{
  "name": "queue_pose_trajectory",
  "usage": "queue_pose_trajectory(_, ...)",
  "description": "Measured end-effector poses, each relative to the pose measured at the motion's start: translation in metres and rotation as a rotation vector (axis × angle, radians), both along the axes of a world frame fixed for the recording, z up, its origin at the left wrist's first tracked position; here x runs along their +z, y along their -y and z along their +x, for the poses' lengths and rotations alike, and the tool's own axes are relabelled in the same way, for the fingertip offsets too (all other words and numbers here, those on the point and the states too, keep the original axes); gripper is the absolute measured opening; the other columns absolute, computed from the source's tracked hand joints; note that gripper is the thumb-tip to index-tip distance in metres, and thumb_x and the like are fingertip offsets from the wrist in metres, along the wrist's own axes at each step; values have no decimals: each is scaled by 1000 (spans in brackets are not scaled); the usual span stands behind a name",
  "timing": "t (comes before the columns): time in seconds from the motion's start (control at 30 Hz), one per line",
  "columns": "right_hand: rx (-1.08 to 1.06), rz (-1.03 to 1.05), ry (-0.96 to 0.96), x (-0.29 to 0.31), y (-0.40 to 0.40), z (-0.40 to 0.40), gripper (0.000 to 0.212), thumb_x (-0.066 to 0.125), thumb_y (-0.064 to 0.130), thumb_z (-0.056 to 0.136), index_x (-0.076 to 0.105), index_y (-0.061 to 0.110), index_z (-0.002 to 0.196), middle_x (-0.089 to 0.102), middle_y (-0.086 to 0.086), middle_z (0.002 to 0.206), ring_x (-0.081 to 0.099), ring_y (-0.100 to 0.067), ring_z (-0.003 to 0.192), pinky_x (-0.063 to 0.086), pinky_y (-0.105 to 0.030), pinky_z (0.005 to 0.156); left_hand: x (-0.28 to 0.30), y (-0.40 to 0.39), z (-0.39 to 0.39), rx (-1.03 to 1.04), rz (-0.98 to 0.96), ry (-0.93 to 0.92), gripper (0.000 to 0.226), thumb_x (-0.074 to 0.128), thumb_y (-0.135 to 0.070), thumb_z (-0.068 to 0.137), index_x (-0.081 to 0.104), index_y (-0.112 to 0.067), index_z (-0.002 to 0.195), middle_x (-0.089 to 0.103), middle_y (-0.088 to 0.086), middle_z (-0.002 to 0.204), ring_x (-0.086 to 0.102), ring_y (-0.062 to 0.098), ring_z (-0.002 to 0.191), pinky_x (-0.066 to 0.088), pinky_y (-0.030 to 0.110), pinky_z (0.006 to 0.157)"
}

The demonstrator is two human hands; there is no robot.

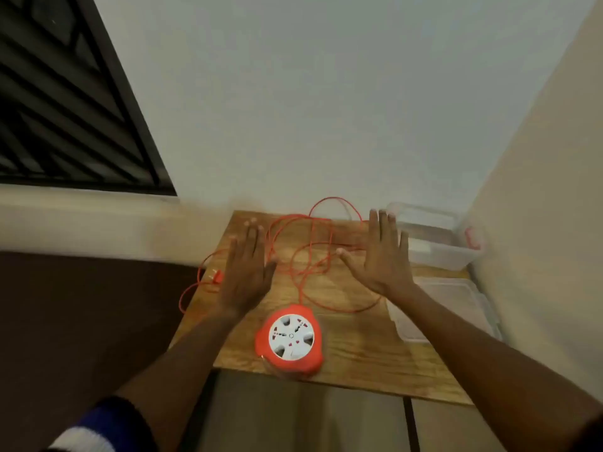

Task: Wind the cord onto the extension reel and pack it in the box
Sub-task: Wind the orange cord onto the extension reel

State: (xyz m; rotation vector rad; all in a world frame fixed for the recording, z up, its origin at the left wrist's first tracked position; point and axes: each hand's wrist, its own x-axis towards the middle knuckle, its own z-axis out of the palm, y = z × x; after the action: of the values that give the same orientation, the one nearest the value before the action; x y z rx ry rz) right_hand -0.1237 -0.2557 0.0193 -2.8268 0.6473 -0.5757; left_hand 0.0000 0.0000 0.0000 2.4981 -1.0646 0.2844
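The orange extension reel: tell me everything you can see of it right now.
The orange extension reel lies flat on the wooden table, near its front edge, socket face up. Its rounded housing looks like orange plastic; the round white face carries several socket outlets with small red marks. The orange cord leaves its far side and sprawls unwound in loose loops across the table, the plug hanging by the left edge. Neither hand touches the reel.

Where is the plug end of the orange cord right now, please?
In the head view, the plug lies at the wooden table's left edge, just left of the left hand.
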Motion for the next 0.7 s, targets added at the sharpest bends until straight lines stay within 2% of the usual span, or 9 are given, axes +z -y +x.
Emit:
queue_pose_trajectory(0.1, -2, 74, -123, -44, -27, -9, 109, 31, 83, 79, 2, 11, 155, 6, -12, 163, -2, -28, 150, 8, -57, 118, -36, -14, -20, 49, 67, -153, 90, 3, -63, 101, 20, 2, 161, 11, 22, 172, 6, 32, 160, 9, 50, 130)
queue_pose_trajectory(0.2, 28, 172, -231, -87, -54, -22, 113, 25, 88, 76, -3, 13, 155, -1, -10, 164, -9, -25, 150, -3, -53, 118, -68, -22, -32, 89, 87, -246, 78, 17, -50, 104, 20, 2, 161, 14, 22, 171, 9, 33, 161, 9, 48, 131)
queue_pose_trajectory(0.27, 48, 224, -274, -102, -67, -26, 115, 22, 90, 74, -5, 13, 156, -2, -11, 164, -9, -26, 150, -2, -50, 118, -76, -26, -37, 100, 94, -324, 71, 27, -42, 106, 24, 4, 160, 22, 24, 169, 18, 35, 160, 14, 46, 130)
queue_pose_trajectory(0.3, 59, 255, -285, -110, -74, -29, 116, 24, 91, 74, -4, 13, 156, -1, -12, 164, -7, -27, 150, 1, -49, 118, -82, -29, -41, 99, 97, -364, 67, 31, -39, 107, 32, 6, 157, 33, 27, 164, 29, 38, 156, 22, 47, 127)
queue_pose_trajectory(0.37, 76, 356, -316, -122, -88, -34, 117, 35, 88, 74, -3, 12, 155, 2, -15, 163, -2, -29, 150, 6, -48, 119, -93, -33, -48, 109, 79, -439, 54, 39, -34, 109, 52, 5, 143, 59, 28, 142, 54, 43, 135, 43, 49, 113)
queue_pose_trajectory(0.4, 86, 406, -339, -125, -93, -35, 117, 41, 84, 75, -2, 11, 155, 3, -15, 163, 0, -30, 150, 9, -47, 119, -97, -35, -50, 126, 57, -488, 46, 43, -32, 108, 57, 1, 137, 64, 24, 134, 59, 41, 127, 47, 48, 106)
queue_pose_trajectory(0.53, 135, 557, -340, -128, -106, -35, 110, 63, 66, 76, 9, 11, 154, 24, -13, 156, 24, -29, 142, 28, -44, 113, -109, -30, -49, 155, 78, -576, 33, 53, -23, 105, 61, -4, 130, 64, 16, 129, 57, 32, 120, 45, 42, 104)
queue_pose_trajectory(0.63, 137, 639, -353, -131, -113, -32, 104, 71, 51, 79, 10, 12, 154, 30, -12, 151, 24, -28, 138, 22, -38, 110, -111, -19, -43, 173, 10, -668, 20, 60, -18, 99, 66, -1, 109, 66, 16, 110, 58, 30, 104, 46, 40, 96)
queue_pose_trajectory(0.7, 109, 653, -365, -133, -113, -30, 103, 72, 48, 78, 11, 13, 153, 30, -10, 151, 23, -28, 139, 19, -38, 111, -109, -13, -39, 179, -35, -743, 13, 63, -15, 96, 67, -3, 94, 69, 14, 95, 63, 31, 94, 49, 41, 87)
